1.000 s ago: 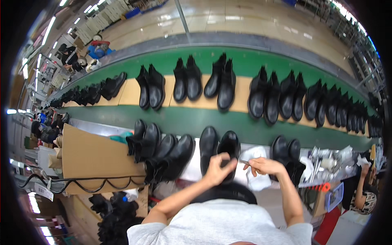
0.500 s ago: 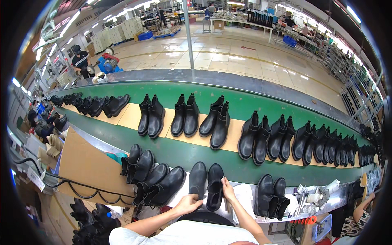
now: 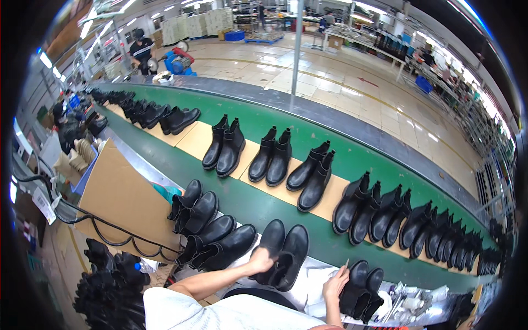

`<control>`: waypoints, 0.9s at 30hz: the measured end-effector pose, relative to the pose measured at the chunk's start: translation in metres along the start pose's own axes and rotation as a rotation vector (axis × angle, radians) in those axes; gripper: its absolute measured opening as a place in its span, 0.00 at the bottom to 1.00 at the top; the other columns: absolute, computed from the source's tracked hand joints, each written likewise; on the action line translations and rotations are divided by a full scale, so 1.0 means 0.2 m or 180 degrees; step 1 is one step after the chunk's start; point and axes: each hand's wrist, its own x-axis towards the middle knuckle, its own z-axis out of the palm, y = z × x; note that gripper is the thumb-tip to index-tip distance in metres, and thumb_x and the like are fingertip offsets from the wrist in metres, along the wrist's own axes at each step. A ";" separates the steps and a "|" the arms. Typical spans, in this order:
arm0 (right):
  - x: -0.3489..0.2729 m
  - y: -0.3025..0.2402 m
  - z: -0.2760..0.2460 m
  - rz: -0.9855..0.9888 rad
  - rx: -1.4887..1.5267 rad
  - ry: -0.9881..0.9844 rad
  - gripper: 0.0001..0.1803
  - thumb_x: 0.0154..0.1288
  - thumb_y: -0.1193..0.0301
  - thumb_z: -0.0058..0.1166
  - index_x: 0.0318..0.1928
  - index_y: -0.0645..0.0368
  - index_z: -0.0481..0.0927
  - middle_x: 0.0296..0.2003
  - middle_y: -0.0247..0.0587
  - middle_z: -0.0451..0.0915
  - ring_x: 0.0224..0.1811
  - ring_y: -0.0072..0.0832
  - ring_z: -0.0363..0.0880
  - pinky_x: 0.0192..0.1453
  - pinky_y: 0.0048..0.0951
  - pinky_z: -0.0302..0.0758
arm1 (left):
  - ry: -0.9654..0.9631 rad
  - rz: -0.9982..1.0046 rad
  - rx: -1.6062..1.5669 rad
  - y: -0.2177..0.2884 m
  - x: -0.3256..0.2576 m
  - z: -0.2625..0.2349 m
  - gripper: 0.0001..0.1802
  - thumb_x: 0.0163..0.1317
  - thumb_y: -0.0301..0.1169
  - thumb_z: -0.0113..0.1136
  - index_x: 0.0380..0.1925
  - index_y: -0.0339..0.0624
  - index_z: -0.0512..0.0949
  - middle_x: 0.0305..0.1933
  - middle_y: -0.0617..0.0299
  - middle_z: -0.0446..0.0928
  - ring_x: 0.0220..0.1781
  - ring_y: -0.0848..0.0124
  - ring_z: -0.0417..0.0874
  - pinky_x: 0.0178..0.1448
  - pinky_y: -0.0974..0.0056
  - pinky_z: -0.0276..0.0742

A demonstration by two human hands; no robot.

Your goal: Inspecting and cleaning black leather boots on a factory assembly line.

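Note:
Two black ankle boots stand side by side in front of me, a left boot (image 3: pixel 271 237) and a right boot (image 3: pixel 295 250). My left hand (image 3: pixel 263 260) is closed at the shaft of the left boot; its fingers are partly smeared by motion. My right hand (image 3: pixel 335 283) is further right, pinching a thin, pale stick-like tool (image 3: pixel 346 264) that points up. Just beside it stands another pair of black boots (image 3: pixel 355 286). On my left, several more black boots (image 3: pixel 231 247) lie tilted along the bench edge.
Beyond the bench runs a green conveyor belt (image 3: pixel 264 206) with pairs of black boots on tan cardboard (image 3: pixel 335 192). A cardboard sheet (image 3: pixel 129 198) stands at the left. Bottles and tools (image 3: pixel 412 302) lie at the right. Further boots (image 3: pixel 107 291) are piled low on the left.
My right hand has let go of the right boot and moved right, beside the other pair. My left hand stays at the left boot. The view has shifted.

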 end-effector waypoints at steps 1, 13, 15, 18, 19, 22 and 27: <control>-0.02 -0.02 0.01 -0.0172 -0.0171 -0.0145 0.34 0.53 0.81 0.48 0.63 0.72 0.54 0.62 0.64 0.52 0.65 0.56 0.52 0.67 0.51 0.52 | 0.0215 0.0279 -0.0396 0.10 -0.01 -0.16 0.17 0.53 0.32 0.60 0.42 0.36 0.77 0.39 0.41 0.78 0.45 0.48 0.79 0.49 0.54 0.74; -0.17 0.12 0.25 -0.0056 -0.2938 -0.0390 0.54 0.48 0.26 0.34 0.72 0.38 0.42 0.73 0.34 0.34 0.75 0.29 0.30 0.72 0.54 0.31 | 0.3118 -0.0071 0.0994 -0.07 0.90 -1.93 0.15 0.47 0.22 0.52 0.37 0.36 0.78 0.36 0.40 0.77 0.43 0.45 0.79 0.48 0.53 0.75; -0.16 0.33 0.26 -0.0686 -0.3445 0.0099 0.54 0.50 0.28 0.37 0.71 0.43 0.42 0.72 0.40 0.34 0.74 0.37 0.31 0.70 0.58 0.34 | 0.3052 -0.0395 0.1741 -0.12 1.08 -2.21 0.11 0.48 0.28 0.51 0.24 0.29 0.77 0.29 0.36 0.76 0.35 0.43 0.79 0.41 0.48 0.76; -0.13 0.47 0.19 -0.2647 -0.4875 0.1562 0.53 0.57 0.37 0.45 0.71 0.58 0.42 0.70 0.60 0.33 0.71 0.60 0.35 0.63 0.71 0.44 | 0.2760 -0.0408 0.2512 -0.38 1.34 -2.49 0.09 0.51 0.24 0.47 0.25 0.31 0.78 0.33 0.39 0.78 0.38 0.47 0.81 0.45 0.49 0.76; -0.12 0.28 0.12 -0.2162 -0.5369 0.1719 0.56 0.54 0.42 0.54 0.71 0.58 0.39 0.69 0.63 0.38 0.71 0.61 0.37 0.64 0.68 0.47 | 0.2672 -0.0429 0.2592 -0.49 1.40 -2.54 0.09 0.51 0.24 0.47 0.26 0.31 0.77 0.35 0.39 0.78 0.41 0.48 0.80 0.46 0.49 0.76; 0.10 0.06 0.20 -0.1823 -0.5074 0.1220 0.56 0.53 0.43 0.54 0.71 0.58 0.39 0.69 0.63 0.38 0.71 0.61 0.37 0.64 0.68 0.47 | 0.2613 -0.1233 0.2163 -0.89 1.46 -2.63 0.11 0.51 0.29 0.54 0.32 0.34 0.78 0.39 0.40 0.78 0.44 0.46 0.79 0.49 0.49 0.75; 0.19 -0.12 0.16 -0.1038 -0.4390 -0.0236 0.57 0.52 0.45 0.57 0.71 0.58 0.38 0.69 0.63 0.39 0.71 0.62 0.36 0.64 0.67 0.47 | 0.1789 -0.2382 0.1910 -1.37 1.56 -2.43 0.25 0.58 0.45 0.53 0.50 0.40 0.74 0.55 0.45 0.73 0.59 0.49 0.72 0.67 0.53 0.59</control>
